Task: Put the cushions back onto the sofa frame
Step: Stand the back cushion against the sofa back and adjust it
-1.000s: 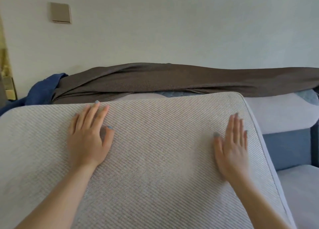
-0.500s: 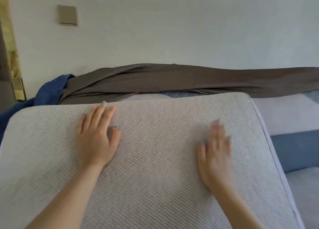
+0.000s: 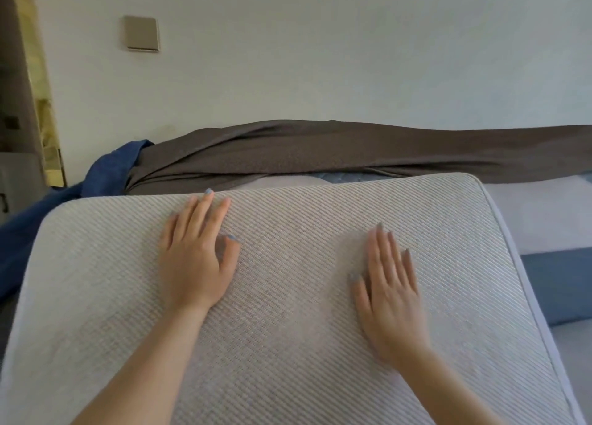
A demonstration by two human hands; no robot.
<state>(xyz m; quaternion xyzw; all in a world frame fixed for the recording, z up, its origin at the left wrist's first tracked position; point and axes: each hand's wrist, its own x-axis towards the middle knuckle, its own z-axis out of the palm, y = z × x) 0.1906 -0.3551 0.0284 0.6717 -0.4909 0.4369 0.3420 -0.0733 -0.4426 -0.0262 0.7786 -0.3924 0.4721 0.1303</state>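
Across the lower frame lies the cushion (image 3: 288, 296), tilted. Left hand (image 3: 195, 264) at 10 o'clock and right hand (image 3: 390, 296) at 3 o'clock press flat on it, fingers straight, grasping nothing. Brown cloth (image 3: 320, 152) drapes at 12 o'clock.

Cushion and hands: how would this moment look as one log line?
stage: grey cushion under both hands | left hand: flat on it | right hand: flat on it | behind: brown cloth, blue cloth
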